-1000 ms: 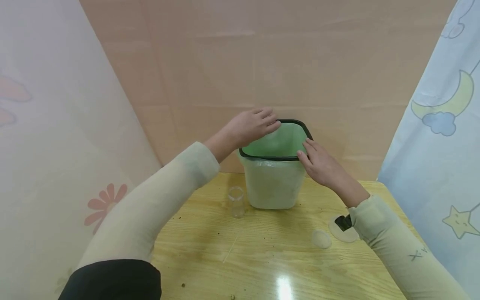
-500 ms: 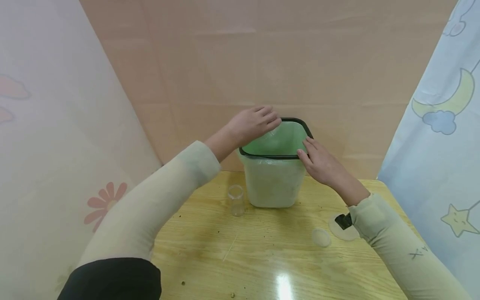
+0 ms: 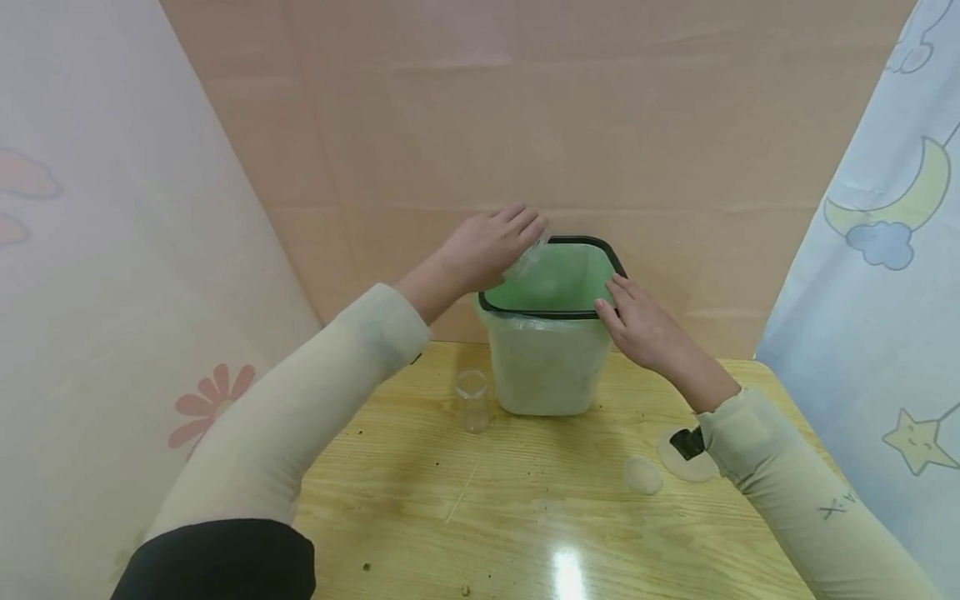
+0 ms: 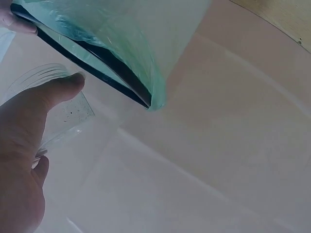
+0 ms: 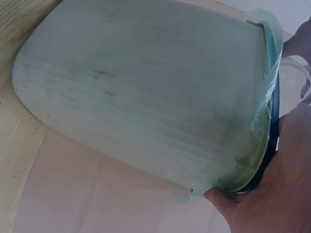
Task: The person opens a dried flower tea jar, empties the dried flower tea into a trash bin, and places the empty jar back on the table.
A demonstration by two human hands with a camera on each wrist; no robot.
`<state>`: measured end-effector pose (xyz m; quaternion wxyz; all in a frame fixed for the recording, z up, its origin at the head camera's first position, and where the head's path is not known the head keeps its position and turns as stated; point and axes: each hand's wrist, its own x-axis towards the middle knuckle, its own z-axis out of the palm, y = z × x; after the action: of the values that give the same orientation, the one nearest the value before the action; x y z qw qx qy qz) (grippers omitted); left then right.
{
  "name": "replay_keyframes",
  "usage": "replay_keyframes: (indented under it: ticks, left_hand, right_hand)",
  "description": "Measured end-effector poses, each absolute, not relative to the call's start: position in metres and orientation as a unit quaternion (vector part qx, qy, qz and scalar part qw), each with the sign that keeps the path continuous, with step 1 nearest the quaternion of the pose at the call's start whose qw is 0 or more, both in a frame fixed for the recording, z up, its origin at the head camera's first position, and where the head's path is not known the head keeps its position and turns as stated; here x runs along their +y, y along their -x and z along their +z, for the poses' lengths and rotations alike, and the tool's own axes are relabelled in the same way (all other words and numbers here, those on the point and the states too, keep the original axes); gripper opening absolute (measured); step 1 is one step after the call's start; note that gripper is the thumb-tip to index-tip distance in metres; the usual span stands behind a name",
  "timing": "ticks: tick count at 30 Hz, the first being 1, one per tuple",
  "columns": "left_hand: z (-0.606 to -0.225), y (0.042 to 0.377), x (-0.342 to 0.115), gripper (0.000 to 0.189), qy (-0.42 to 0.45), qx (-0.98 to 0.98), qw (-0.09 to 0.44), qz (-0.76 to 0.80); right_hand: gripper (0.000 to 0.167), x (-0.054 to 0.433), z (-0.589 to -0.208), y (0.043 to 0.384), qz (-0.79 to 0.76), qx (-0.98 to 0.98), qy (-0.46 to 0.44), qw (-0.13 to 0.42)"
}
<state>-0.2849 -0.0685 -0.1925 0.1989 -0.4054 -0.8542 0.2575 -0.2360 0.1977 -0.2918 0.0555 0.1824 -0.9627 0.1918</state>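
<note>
My left hand (image 3: 487,247) grips a clear plastic jar (image 4: 70,112) above the left side of a pale trash bin (image 3: 550,371). In the left wrist view the jar lies tilted, with ridges and a few dark specks on it; the fingers hide part of it. A green bag (image 3: 566,279) lines the bin and folds over its black rim (image 3: 536,315). My right hand (image 3: 647,327) holds the bin's right rim, thumb (image 5: 219,200) outside. Another clear jar (image 3: 473,407) stands upright left of the bin.
Two round translucent discs (image 3: 642,476) lie at the right on the wooden table (image 3: 405,500), the larger partly behind the right sleeve. A thin pale stick (image 3: 460,497) and small dark crumbs lie nearer. A pink cloth wall (image 3: 420,125) rises close behind the bin.
My left hand has moved left and slightly up from over the bin's back rim, bringing more of the clear jar into sight. The right hand has stayed on the rim.
</note>
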Motion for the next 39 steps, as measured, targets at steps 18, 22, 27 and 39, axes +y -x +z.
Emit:
replay_keyframes:
  ticks: [18,22,27,39]
  left_hand:
    - [-0.1919,0.2837,-0.0749,0.094,0.39,-0.888,0.187,0.154]
    - [-0.1913,0.2827,-0.0747,0.096,0.387,-0.895,0.178,0.131]
    - [-0.1895,0.2815,-0.0755,0.099,0.367,-0.912,0.157,0.095]
    - [-0.1878,0.2774,-0.0739,0.103,0.353,-0.924,0.144,0.036]
  right_hand:
    - [0.068,0.199,-0.291,0.2358,0.19,-0.963,-0.181,0.053]
    - [0.068,0.1993,-0.2914,0.2359,0.19,-0.963,-0.182,0.054]
    - [0.069,0.1999,-0.2921,0.236,0.189,-0.963,-0.184,0.055]
    - [0.071,0.2014,-0.2912,0.2357,0.184,-0.965,-0.18,0.054]
